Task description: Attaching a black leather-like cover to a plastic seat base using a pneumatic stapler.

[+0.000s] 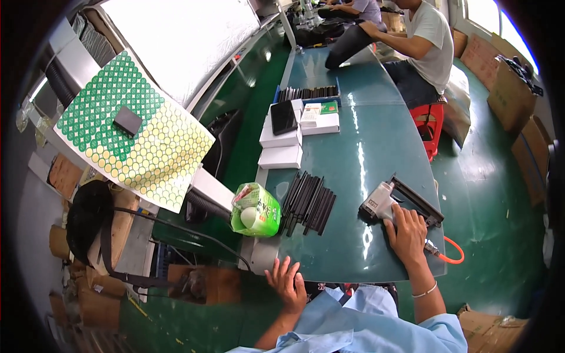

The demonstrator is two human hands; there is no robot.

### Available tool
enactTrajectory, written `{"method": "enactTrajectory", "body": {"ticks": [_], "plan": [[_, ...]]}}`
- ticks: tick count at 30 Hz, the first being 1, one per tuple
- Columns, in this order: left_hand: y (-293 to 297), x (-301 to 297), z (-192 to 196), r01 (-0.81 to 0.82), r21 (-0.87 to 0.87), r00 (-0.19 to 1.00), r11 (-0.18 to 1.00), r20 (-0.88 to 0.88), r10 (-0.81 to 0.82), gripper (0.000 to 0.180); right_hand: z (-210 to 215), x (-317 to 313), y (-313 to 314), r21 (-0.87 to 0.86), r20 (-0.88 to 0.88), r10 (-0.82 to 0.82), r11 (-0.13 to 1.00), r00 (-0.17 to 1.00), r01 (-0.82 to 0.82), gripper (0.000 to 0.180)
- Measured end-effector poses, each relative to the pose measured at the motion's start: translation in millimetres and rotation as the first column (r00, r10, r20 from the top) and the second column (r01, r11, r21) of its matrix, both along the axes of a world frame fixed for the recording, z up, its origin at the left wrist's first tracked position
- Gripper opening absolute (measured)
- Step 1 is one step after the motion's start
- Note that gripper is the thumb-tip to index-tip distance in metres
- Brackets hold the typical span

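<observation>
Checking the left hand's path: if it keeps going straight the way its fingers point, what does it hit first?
The left hand lies open at the near table edge, fingers pointing up and away. Straight on, it would probably first meet the fan of black strips, with the green bag just to the left; depth is unclear.

The right hand [406,232] covers the grip of the nail gun [394,203], whose orange hose [450,256] drops behind the worktop [365,159] edge, while the seated person [421,44] is cut off at the top.
</observation>
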State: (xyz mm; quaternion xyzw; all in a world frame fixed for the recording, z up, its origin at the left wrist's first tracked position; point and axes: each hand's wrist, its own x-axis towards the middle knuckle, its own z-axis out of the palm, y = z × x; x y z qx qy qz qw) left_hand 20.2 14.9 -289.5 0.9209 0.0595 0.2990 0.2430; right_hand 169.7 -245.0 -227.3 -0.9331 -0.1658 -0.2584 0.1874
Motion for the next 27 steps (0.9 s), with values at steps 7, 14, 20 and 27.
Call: {"method": "enactTrajectory", "body": {"ticks": [7, 14, 20, 27], "plan": [[-1.3, 4.4, -15.4, -0.056, 0.076, 0.991, 0.996, 0.126, 0.046, 0.027, -1.2, -2.9, -2.4, 0.005, 0.007, -0.009, 1.0, 1.0, 0.009, 0.042], [3.9, 1.8, -15.9, -0.05, 0.09, 0.99, 0.995, 0.136, 0.038, 0.027, -2.2, -6.2, 0.1, 0.006, 0.008, -0.001, 1.0, 1.0, 0.001, 0.043], [1.6, 1.4, -13.6, -0.045, 0.074, 0.99, 0.996, 0.14, 0.034, 0.027, -1.5, -7.9, -2.4, 0.005, 0.011, -0.018, 1.0, 1.0, 0.018, 0.043], [5.7, 2.1, -19.0, -0.06, 0.079, 0.988, 0.995, 0.147, 0.048, 0.029, -0.8, -8.2, 1.8, 0.03, -0.012, -0.007, 1.0, 1.0, 0.007, 0.041]]}}
